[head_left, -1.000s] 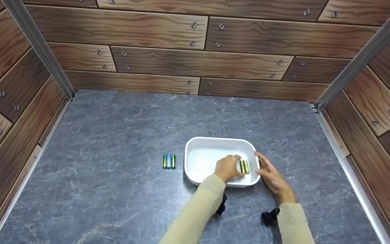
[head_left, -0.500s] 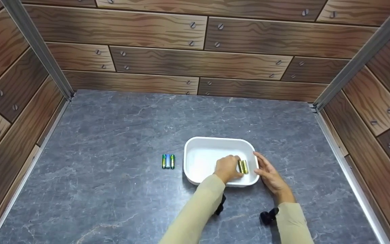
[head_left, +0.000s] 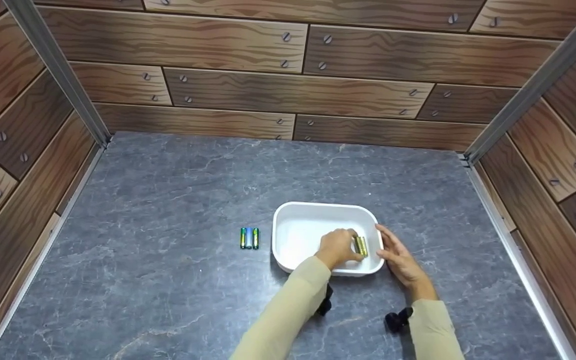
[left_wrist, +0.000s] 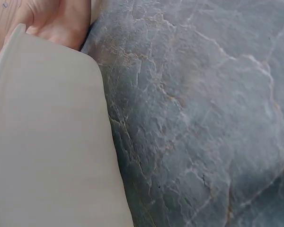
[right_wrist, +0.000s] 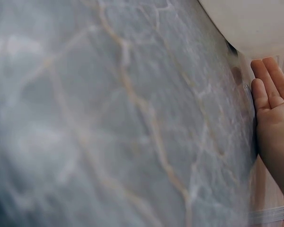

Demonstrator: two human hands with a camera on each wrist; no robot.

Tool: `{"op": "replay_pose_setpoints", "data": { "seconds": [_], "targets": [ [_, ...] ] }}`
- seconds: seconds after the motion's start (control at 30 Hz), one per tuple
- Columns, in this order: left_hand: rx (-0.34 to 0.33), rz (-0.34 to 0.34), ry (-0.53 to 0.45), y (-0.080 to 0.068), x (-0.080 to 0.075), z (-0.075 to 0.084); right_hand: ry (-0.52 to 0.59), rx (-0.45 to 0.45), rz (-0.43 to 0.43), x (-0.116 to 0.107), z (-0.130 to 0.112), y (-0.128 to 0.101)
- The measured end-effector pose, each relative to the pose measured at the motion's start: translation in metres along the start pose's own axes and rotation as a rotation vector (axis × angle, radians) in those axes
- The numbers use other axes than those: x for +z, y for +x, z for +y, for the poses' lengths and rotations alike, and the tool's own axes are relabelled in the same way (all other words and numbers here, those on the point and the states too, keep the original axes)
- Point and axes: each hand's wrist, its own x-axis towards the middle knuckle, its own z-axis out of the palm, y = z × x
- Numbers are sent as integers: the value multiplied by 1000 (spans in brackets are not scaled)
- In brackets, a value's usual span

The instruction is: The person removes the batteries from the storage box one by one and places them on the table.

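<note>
A white rectangular tray [head_left: 318,206] sits on the grey marble table [head_left: 168,200]. Inside it, near its right end, lie two gold batteries [head_left: 362,246] side by side. My left hand [head_left: 338,247] reaches into the tray, its curled fingers pinching those batteries. My right hand [head_left: 397,255] lies outside the tray with straight fingers against its right wall. The left wrist view shows the tray's white wall [left_wrist: 47,142] and part of a hand [left_wrist: 61,19]. The right wrist view shows my right hand [right_wrist: 274,109] flat beside the tray's corner [right_wrist: 255,23].
Three green and blue batteries [head_left: 249,238] lie together on the table, just left of the tray. Wood-patterned walls [head_left: 288,90] with metal corner posts close in the table at the back and on both sides.
Almost nothing. My left fingers cover a little more of the gold batteries than before. The right hand and the tray have stayed put.
</note>
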Motion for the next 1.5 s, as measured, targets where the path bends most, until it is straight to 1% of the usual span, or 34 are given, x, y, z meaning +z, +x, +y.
{"op": "replay_pose_setpoints", "data": {
  "seconds": [0.2, 0.3, 0.43, 0.53, 0.77, 0.9, 1.13, 1.23, 1.5],
  "targets": [
    [7, -8, -17, -1, -5, -1, 4, -14, -22, 0, 0, 0],
    [12, 4, -26, -1, -8, -2, -2, -11, -38, 0, -2, 0],
    [23, 24, -41, -2, -11, -3, -13, 17, -15, 1, -4, -1],
    [28, 21, -50, -4, -14, -5, -11, 32, 7, 1, -5, -1],
    [43, 22, -57, -9, -20, -14, -11, -3, 0, 1, -3, 0],
    [46, 21, -75, -11, -23, -19, -11, 1, 16, 1, -2, 0],
    [41, 22, -75, -16, -29, -25, -10, 16, 15, 2, -1, 0],
    [44, 34, -95, -18, -31, -27, -7, 6, 10, 2, -1, 0],
    [89, 67, -165, -29, -36, -39, 3, -9, 3, 1, 1, 1]
  ]
}}
